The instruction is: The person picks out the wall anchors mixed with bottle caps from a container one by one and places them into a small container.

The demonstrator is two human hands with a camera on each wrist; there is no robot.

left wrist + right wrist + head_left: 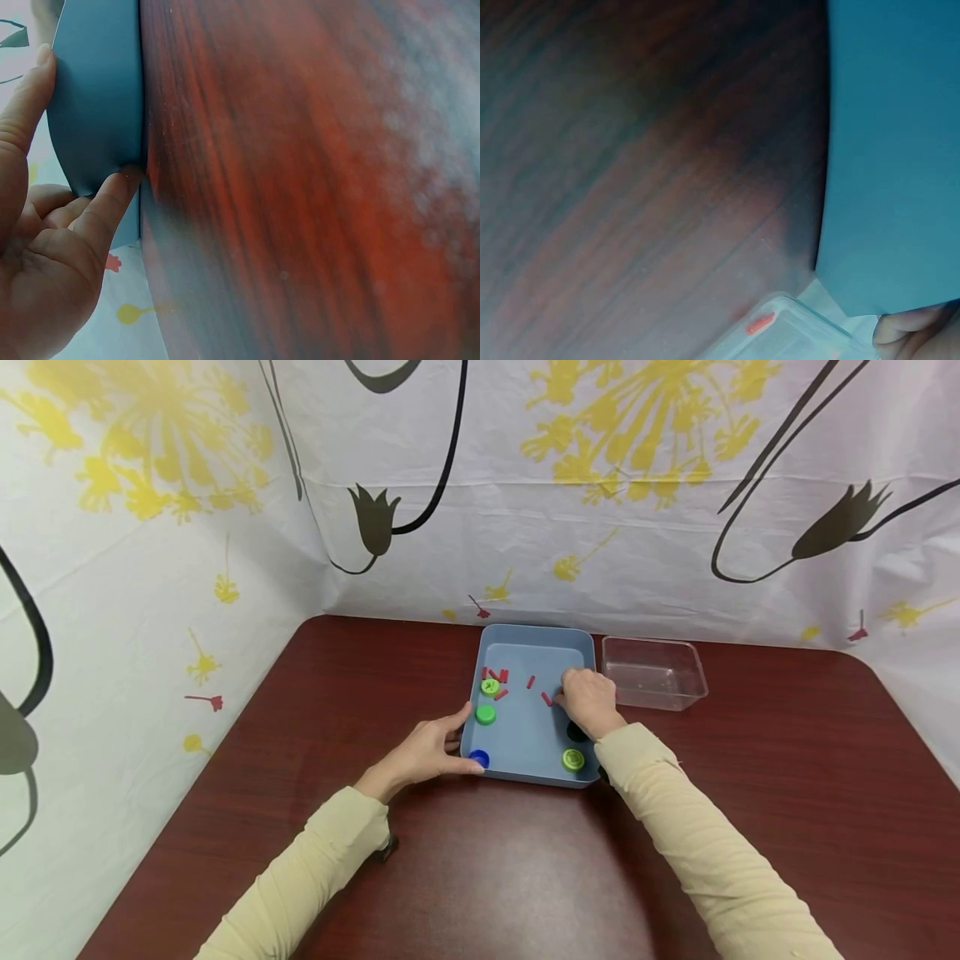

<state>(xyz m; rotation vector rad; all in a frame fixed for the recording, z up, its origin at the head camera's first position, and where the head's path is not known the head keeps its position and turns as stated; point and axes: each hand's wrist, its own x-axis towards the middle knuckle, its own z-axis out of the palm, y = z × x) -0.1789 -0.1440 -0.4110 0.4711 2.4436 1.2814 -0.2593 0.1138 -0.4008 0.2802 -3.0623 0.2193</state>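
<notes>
The blue-grey tray (536, 657) lies on the table. My left hand (427, 750) holds its near left corner, the thumb along the near side and the fingers against the left wall. Over the tray's right side is my right hand (591, 700), its fingers bent downward; the fingertips, and anything between them, are hidden. Several small red pieces (531, 682) are scattered in the tray. A yellow-green cap (490, 687), a green cap (486, 715) and a blue cap (480, 758) stand along its left side. Near the right wall are another yellow-green cap (573, 760) and a partly covered black cap (576, 732).
A clear plastic container (660, 681) stands to the right of the tray. A small orange-red piece (760, 324) shows at it in the right wrist view. The dark red-brown table (525, 877) meets patterned white cloth (480, 527) at the back and left.
</notes>
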